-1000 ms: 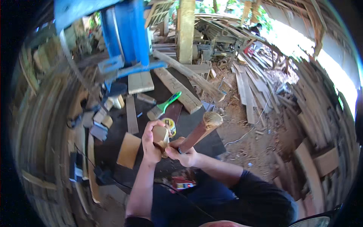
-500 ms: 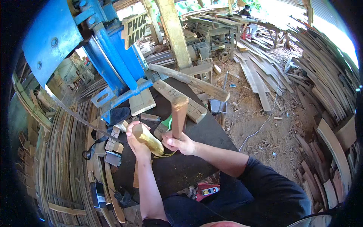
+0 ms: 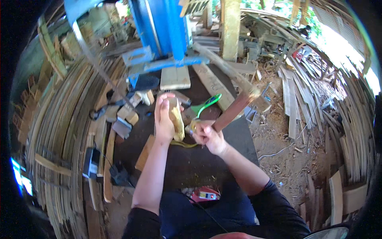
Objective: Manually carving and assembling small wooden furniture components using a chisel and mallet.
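My left hand (image 3: 164,119) is closed round a chunky wood block (image 3: 176,120) with a pale yellow, rough-cut face, held above the dark tabletop (image 3: 191,167). Close to its right, my right hand (image 3: 209,135) is wrapped round a brown squared wooden stick (image 3: 235,111). The stick slants up and away to the right; what lies at its lower end is partly hidden by my fingers. Behind my hands lies a bright green curved handle (image 3: 209,102). A yellow strap (image 3: 184,144) rests on the table below the block.
A blue machine (image 3: 159,32) with a steel band blade (image 3: 93,57) stands at the far side. Small wood offcuts (image 3: 128,114) lie on the left. Stacked planks (image 3: 67,131) fill the left side. A red power strip (image 3: 205,194) sits at the near edge.
The view has turned left, so the machine and table appear further right. My left hand has tilted the block more upright. The stick leans further right, and more of the green handle shows.
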